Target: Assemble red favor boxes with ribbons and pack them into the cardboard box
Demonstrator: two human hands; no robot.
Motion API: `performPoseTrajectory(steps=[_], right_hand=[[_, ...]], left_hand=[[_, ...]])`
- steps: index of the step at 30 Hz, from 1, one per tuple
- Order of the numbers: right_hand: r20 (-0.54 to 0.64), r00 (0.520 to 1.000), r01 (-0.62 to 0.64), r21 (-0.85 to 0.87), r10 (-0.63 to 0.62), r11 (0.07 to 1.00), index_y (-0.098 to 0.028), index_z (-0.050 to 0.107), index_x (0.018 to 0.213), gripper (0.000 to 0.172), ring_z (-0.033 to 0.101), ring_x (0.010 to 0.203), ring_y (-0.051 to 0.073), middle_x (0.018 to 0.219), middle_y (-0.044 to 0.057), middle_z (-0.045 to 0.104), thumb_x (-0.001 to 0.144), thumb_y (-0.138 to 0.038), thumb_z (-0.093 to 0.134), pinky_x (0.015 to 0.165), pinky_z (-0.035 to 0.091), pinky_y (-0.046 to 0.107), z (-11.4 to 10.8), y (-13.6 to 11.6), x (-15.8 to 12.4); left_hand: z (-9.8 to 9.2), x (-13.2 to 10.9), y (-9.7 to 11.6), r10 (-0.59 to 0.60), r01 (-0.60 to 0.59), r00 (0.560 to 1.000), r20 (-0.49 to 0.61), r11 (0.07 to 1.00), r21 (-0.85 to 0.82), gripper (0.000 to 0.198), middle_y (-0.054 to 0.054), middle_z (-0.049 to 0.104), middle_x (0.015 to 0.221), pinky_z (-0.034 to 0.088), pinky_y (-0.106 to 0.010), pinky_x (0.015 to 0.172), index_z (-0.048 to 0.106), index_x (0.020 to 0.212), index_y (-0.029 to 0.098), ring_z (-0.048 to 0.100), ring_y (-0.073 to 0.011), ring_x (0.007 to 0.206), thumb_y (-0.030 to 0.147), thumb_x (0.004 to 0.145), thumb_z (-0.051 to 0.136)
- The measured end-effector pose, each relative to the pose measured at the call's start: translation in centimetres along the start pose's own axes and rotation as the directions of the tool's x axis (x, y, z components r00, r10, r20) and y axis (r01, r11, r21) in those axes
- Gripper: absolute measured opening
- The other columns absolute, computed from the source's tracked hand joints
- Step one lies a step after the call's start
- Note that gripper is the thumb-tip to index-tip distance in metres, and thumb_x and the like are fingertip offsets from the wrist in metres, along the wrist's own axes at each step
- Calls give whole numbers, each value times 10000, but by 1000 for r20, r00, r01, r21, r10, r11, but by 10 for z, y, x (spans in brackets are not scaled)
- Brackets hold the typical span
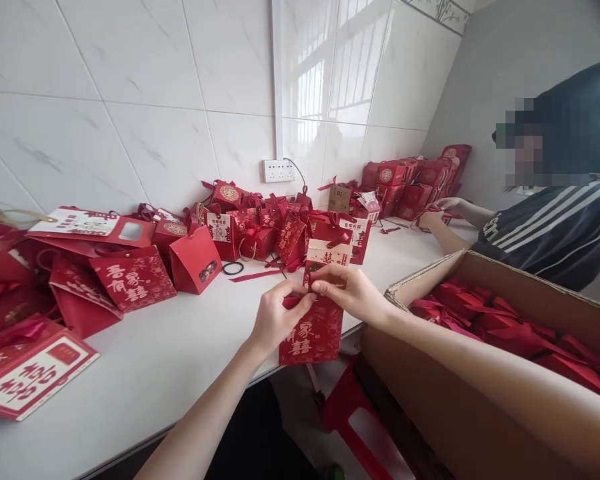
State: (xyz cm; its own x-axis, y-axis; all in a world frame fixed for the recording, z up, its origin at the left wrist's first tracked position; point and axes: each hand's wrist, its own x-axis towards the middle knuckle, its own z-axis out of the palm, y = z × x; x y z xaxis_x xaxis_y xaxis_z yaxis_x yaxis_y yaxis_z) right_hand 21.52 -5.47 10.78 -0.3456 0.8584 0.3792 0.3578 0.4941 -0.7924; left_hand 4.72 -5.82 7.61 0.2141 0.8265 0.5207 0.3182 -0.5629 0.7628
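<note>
A red gift box (316, 337) with white lettering is held at the table's front edge, its lower part hanging past it. My left hand (280, 317) pinches at its top, thumb and forefinger closed. From the right, my right hand (350, 293) is also closed at the top, its fingertips meeting the left ones. What lies between the fingertips, perhaps a ribbon or cord, is too small to make out. Just behind the hands stands a red and cream box (330, 252). A black ring (233, 268) and a loose red ribbon (257, 275) lie on the white table (200, 353).
Red gift boxes (133, 277) crowd the table's left side and back. At right stands an open cardboard box (400, 353) full of red packages (510, 327). A co-worker (545, 227) handles something red beyond it. Below is a red stool (345, 427).
</note>
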Motion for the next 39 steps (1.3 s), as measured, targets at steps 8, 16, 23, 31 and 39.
performPoseTrajectory(steps=[8,16,23,31,39], right_hand=[[129,991,45,-138,-28,989,-178,539,710,110,515,613,116,679,-11,570,784,-259,541,558,426,231,-1,7,-6],[146,989,1,-154,22,988,-175,607,773,161,538,623,132,701,7,618,785,-334,578,557,420,238,-31,-12,-10],[-184,974,-146,-50,135,988,-188,602,832,248,604,647,158,744,8,644,732,-409,652,555,487,250,-115,-37,-49],[-242,716,-450,556,655,699,-194,542,662,311,646,624,220,595,40,622,771,-482,502,595,526,348,-167,11,-132],[-643,641,-270,323,419,907,-216,508,724,258,565,572,155,678,-13,584,675,-419,660,552,479,284,-210,46,-187]], left_hand=[[4,-3,0,51,-42,994,-95,995,89,244,30,560,633,430,-205,609,510,655,182,536,-104,607,339,842,514],[8,7,30,66,-58,993,-96,995,86,210,27,590,655,438,-209,610,554,682,187,545,-109,613,333,831,537],[45,62,93,113,-130,990,-84,964,-232,323,-27,654,880,487,-285,760,598,966,198,623,-180,864,450,870,419],[140,58,58,253,-244,938,237,968,-67,233,-62,664,951,429,-397,889,556,954,195,596,-216,928,313,887,366],[188,13,23,557,-606,789,259,774,184,294,-14,503,588,378,-365,774,447,608,203,449,-174,655,158,860,302]])
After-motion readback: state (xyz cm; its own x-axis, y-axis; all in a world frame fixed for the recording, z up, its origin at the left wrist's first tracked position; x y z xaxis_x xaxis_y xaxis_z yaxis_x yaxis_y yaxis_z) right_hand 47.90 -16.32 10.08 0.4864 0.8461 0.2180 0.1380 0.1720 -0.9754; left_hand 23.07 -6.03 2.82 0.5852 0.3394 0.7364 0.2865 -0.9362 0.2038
